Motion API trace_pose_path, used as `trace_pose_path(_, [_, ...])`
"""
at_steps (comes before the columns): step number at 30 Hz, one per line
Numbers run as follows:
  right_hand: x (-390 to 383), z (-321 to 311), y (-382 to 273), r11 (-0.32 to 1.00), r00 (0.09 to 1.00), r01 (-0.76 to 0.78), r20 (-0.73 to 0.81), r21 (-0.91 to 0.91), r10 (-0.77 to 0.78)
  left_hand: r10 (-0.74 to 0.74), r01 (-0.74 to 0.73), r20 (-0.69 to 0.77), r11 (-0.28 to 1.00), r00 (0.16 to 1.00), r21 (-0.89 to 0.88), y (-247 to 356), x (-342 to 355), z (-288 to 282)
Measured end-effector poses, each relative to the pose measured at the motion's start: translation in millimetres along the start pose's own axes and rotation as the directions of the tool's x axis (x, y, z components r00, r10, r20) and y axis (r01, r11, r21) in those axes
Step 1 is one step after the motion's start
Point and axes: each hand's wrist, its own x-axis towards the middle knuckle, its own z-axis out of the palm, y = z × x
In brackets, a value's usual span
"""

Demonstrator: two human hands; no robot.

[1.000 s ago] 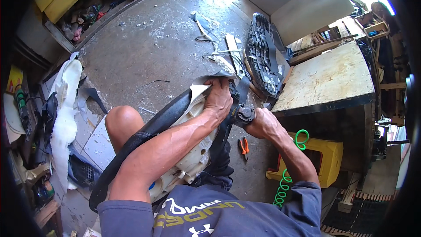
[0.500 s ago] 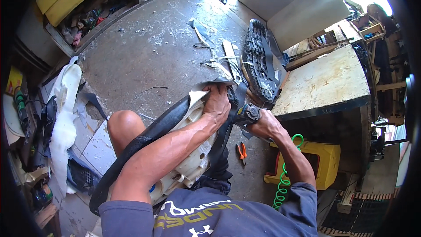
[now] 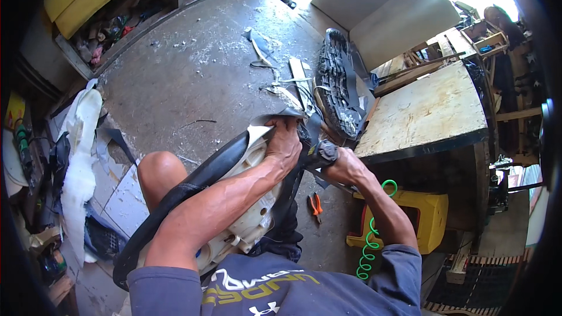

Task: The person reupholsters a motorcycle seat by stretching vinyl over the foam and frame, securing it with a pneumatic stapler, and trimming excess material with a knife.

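At the far left I see white foam (image 3: pixel 79 158) lying among scraps by the wall. Right of it, across my lap, rests the seat (image 3: pixel 234 199): a pale plastic base with a black cover wrapped over its left edge, running from near my chest out to the floor ahead. My left hand (image 3: pixel 285 143) sits at the seat's far end, fingers clenched over the cover edge, pulling it across the base. Just to its right, my right hand (image 3: pixel 346 167) is wrapped tight around a stapler (image 3: pixel 321 153), its nose pressed against the cover beside my left fingers; a green coiled hose (image 3: pixel 372 240) trails from it.

To do this well, I judge I should hold the cover taut, set the nose square on the base rim, and keep my left fingertips clear of it.

Orange pliers (image 3: pixel 316 205) lie on the floor near my right forearm, a yellow stool (image 3: pixel 427 216) stands further right, and a plywood table (image 3: pixel 427 111) sits beyond it.
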Motion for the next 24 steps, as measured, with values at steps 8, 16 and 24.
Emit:
trace_pose_path(8, [8, -10, 18, 0.996, 0.998, -0.056, -0.019, -0.064, 0.055, -0.012, 0.011, 0.018, 0.999, 1.000, 0.041, -8, 4, -1])
trace_pose_path(16, [13, -5, -11, 0.991, 1.000, -0.001, -0.008, -0.135, 0.000, -0.001, 0.002, -0.020, 0.998, 1.000, 0.062, -4, 1, -1])
trace_pose_path(24, [20, -28, -8, 0.998, 0.999, -0.037, -0.006, -0.059, 0.036, -0.015, 0.016, -0.034, 0.999, 0.999, 0.031, -12, 2, 0])
